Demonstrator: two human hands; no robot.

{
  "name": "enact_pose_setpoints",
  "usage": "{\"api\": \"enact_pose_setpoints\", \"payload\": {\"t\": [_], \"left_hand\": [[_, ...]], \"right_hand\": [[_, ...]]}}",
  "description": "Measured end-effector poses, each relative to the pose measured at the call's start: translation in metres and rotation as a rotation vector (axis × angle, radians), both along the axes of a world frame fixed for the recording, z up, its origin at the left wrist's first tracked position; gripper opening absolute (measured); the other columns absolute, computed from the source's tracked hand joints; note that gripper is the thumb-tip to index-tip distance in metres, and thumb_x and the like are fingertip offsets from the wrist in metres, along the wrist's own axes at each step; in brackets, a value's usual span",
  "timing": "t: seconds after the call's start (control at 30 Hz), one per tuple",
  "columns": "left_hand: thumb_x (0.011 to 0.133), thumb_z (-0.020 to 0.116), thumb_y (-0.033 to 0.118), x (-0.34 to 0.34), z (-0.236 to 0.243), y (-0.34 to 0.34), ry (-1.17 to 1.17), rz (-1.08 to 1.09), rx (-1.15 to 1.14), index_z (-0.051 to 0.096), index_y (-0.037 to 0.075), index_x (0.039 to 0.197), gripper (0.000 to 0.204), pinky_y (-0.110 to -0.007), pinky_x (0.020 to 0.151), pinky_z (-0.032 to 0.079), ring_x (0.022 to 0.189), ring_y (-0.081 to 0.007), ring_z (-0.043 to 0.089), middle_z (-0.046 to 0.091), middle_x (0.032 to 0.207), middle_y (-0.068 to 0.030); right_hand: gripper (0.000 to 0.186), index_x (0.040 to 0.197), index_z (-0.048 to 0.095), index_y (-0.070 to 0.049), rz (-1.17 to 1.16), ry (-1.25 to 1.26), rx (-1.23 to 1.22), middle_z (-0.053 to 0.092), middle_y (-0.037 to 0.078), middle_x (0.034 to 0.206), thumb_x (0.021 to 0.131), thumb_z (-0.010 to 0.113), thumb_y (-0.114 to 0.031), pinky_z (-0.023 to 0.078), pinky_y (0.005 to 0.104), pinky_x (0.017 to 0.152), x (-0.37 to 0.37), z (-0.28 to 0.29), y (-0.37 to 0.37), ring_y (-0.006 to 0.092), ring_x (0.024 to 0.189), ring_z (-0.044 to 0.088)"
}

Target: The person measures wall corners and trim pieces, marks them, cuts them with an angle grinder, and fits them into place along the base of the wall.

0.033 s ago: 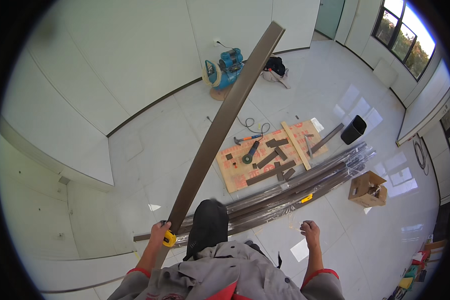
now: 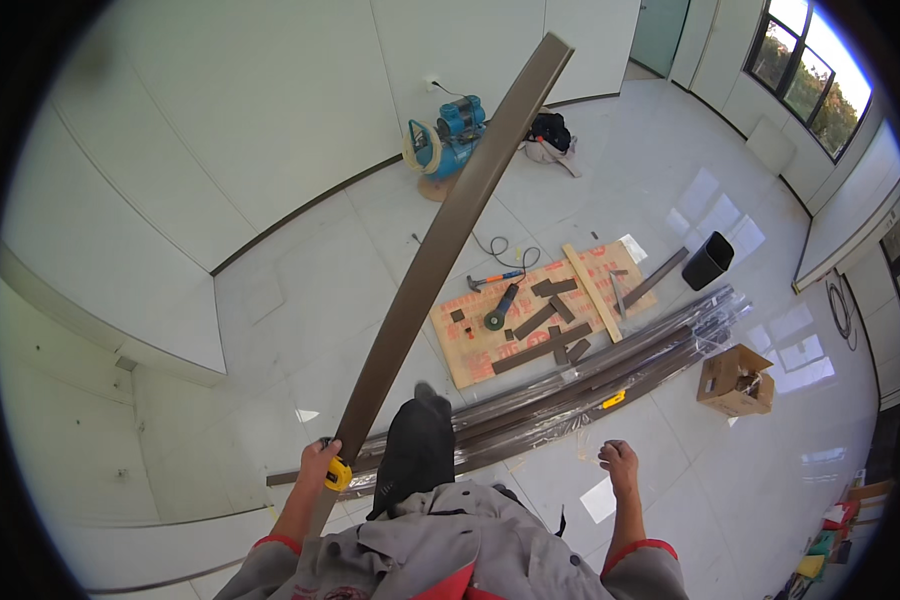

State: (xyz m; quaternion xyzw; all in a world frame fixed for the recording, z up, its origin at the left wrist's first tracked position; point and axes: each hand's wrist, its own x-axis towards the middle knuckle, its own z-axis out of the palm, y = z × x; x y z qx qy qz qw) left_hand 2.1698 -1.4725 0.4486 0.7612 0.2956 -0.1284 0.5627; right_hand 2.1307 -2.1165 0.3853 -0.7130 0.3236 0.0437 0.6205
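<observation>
My left hand [image 2: 319,461] is closed at the lower part of a long, dark brown trim strip [image 2: 430,270]. The strip slants up and away to the right, its far end raised in the picture near the back wall. A yellow-and-black tape measure [image 2: 338,474] is in the same hand, against the strip. Out to the right, my right hand [image 2: 620,458] is apart from the strip, its fingers curled in. Whatever those fingers may hold is hidden.
Plastic-wrapped brown strips [image 2: 530,405] lie across the floor by my leg, with a yellow tool [image 2: 613,398] on them. Beyond is a board [image 2: 458,355] bearing offcuts, an angle grinder [image 2: 500,308] and a hammer [image 2: 495,279]. A compressor [image 2: 455,140], black bin [image 2: 708,261] and cardboard box [image 2: 735,382] stand around.
The strip's far end has shifted slightly up in the picture. My foot shows a little farther forward. Both hands keep their hold and shape.
</observation>
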Motion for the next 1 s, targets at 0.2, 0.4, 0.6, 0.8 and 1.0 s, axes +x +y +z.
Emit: {"api": "enact_pose_setpoints", "payload": {"t": [0.2,0.4,0.6,0.8,1.0], "left_hand": [[0.092,0.070,0.031,0.234,0.012,0.006,-0.048,-0.071,-0.165,0.065,0.004,0.085,0.029,-0.030,0.060,0.047,0.064,-0.0110,0.057,0.060,0.073,-0.0005],[0.094,0.068,0.027,0.502,0.046,-0.013,-0.120,-0.307,-0.230,0.064,0.001,0.091,0.027,-0.031,0.060,0.051,0.064,-0.0139,0.063,0.064,0.072,-0.0054],[0.094,0.067,0.026,0.696,0.125,-0.054,-0.189,-0.494,-0.358,0.064,0.001,0.095,0.026,-0.030,0.061,0.053,0.065,-0.0152,0.066,0.069,0.075,-0.0098],[0.094,0.068,0.023,0.877,0.175,-0.138,-0.350,-0.675,-0.603,0.064,0.001,0.097,0.023,-0.029,0.062,0.054,0.066,-0.0171,0.068,0.069,0.076,-0.0095],[0.099,0.062,0.016,1.049,0.215,-0.226,-0.508,-0.906,-0.799,0.067,0.001,0.101,0.016,-0.032,0.063,0.057,0.070,-0.0231,0.069,0.070,0.096,-0.0149]], "right_hand": [[0.025,0.103,0.069,0.002,0.141,0.212,-0.145,0.071,0.010,0.088,0.091,0.060,-0.019,0.057,0.0325,0.066,0.108,-0.045,0.069,0.0191,0.078,0.070],[0.024,0.101,0.070,0.002,0.000,0.534,0.086,0.071,0.012,0.088,0.090,0.066,-0.019,0.059,0.0357,0.064,0.152,-0.081,0.135,0.0219,0.076,0.071],[0.025,0.104,0.070,0.001,0.176,0.453,-0.018,0.072,0.011,0.090,0.093,0.064,-0.021,0.059,0.0341,0.069,0.303,-0.026,0.204,0.0212,0.078,0.071],[0.028,0.109,0.069,0.002,0.094,0.406,0.039,0.072,0.010,0.092,0.095,0.063,-0.022,0.059,0.0339,0.071,0.455,-0.057,0.202,0.0196,0.080,0.070],[0.025,0.104,0.066,0.000,-0.258,0.384,0.308,0.071,0.009,0.089,0.094,0.065,-0.023,0.056,0.0346,0.068,0.596,-0.116,0.195,0.0204,0.080,0.069]]}}
